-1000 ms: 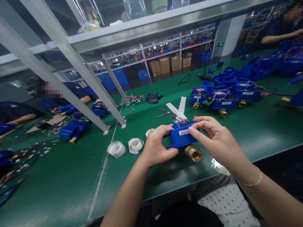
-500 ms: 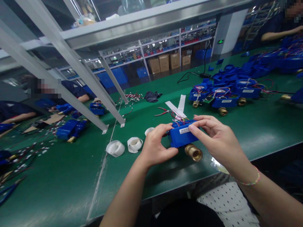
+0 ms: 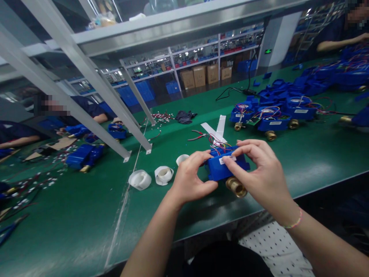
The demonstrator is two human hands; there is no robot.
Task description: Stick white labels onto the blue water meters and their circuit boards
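Observation:
In front of me on the green bench sits a blue water meter [image 3: 215, 171] with a brass threaded pipe end [image 3: 236, 187] low on its near side. Thin coloured wires [image 3: 219, 143] rise from its open top. My left hand [image 3: 188, 175] grips the left end of the housing, thumb low and fingers over the top edge. With its thumb, my right hand [image 3: 261, 167] presses on a white label [image 3: 221, 161] on the front face, while its fingers rest at the top right edge. The thumb hides part of the label.
Red-handled pliers [image 3: 197, 135] and white strips [image 3: 220, 129] lie behind the meter. Several white label rolls [image 3: 140, 180] stand at left, near slanting metal posts [image 3: 135, 132]. More blue meters [image 3: 273, 124] crowd the right back. Co-workers sit left and far right.
My right thumb has slid left along the label on the meter's front, and the right wrist has shifted left too. The left hand keeps its hold.

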